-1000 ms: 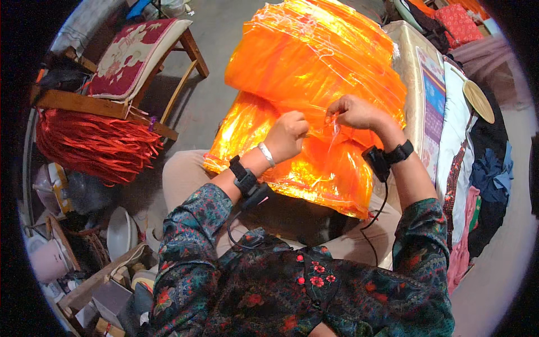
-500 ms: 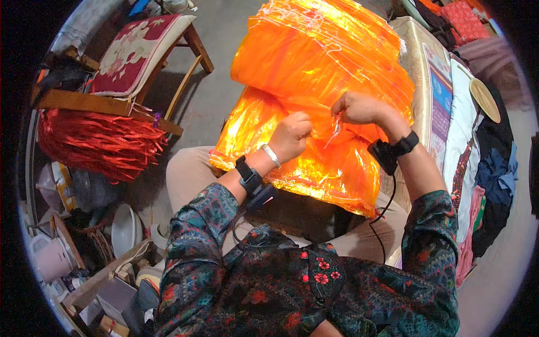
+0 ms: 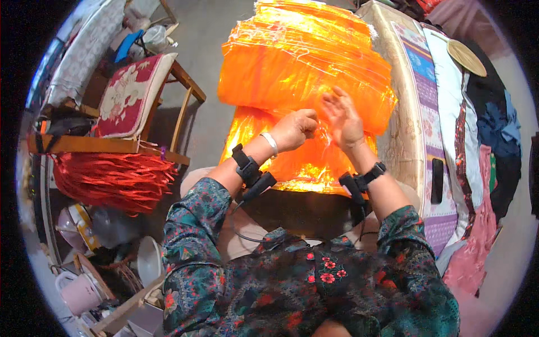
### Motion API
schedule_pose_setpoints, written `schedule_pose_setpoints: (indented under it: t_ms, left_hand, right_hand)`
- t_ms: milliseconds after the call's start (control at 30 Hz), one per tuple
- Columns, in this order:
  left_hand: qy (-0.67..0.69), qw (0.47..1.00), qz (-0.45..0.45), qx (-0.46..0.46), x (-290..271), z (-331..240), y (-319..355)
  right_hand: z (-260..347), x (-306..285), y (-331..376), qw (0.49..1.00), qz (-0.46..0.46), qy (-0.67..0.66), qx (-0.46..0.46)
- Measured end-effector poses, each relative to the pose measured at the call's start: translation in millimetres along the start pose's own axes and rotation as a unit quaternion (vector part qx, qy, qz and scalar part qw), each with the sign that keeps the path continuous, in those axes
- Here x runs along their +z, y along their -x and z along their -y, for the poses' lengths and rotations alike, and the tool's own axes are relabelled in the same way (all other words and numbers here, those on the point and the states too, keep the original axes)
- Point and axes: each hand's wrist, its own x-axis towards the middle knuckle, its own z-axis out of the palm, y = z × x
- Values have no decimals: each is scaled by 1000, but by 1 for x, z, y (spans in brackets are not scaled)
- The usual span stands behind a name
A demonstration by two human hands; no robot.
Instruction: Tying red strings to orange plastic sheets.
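In front of me lies a thick stack of shiny orange plastic sheeting (image 3: 303,78), with loose white threads along its folds and far edges. My left hand (image 3: 295,130), with a silver bangle at the wrist, is closed over the near part of the stack. Whatever its fingers hold is too small or hidden to name. Just beside it my right hand (image 3: 343,119) is raised with fingers apart and the palm turned partly left, nothing visible in it.
A wooden chair with a red floral cushion (image 3: 126,98) stands at the left, red strips (image 3: 115,182) hanging below it. At the right a bed edge (image 3: 398,106) holds a dark phone (image 3: 437,181), clothes and a round fan (image 3: 467,57). A pink mug (image 3: 78,293) stands lower left.
My right hand has gone from a pinch on a whitish strand to spread fingers, coming closer to my left hand. The left stays closed. The whole view has shifted.
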Motion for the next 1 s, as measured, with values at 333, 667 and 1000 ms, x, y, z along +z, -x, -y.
schedule_pose_setpoints:
  t_ms: [333, 667, 1000]
  left_hand:
    - [-33, 986, -151, -64, 18, -11, 34]
    - [-13, 989, -126, -82, 15, -5, 34]
    - [-68, 954, -266, -119, 34, -13, 16]
  right_hand:
    - [-23, 23, 98, 964, -43, 80, 249]
    - [-24, 14, 69, 949, -44, -4, 312]
    - [-25, 7, 65, 941, 69, 135, 303]
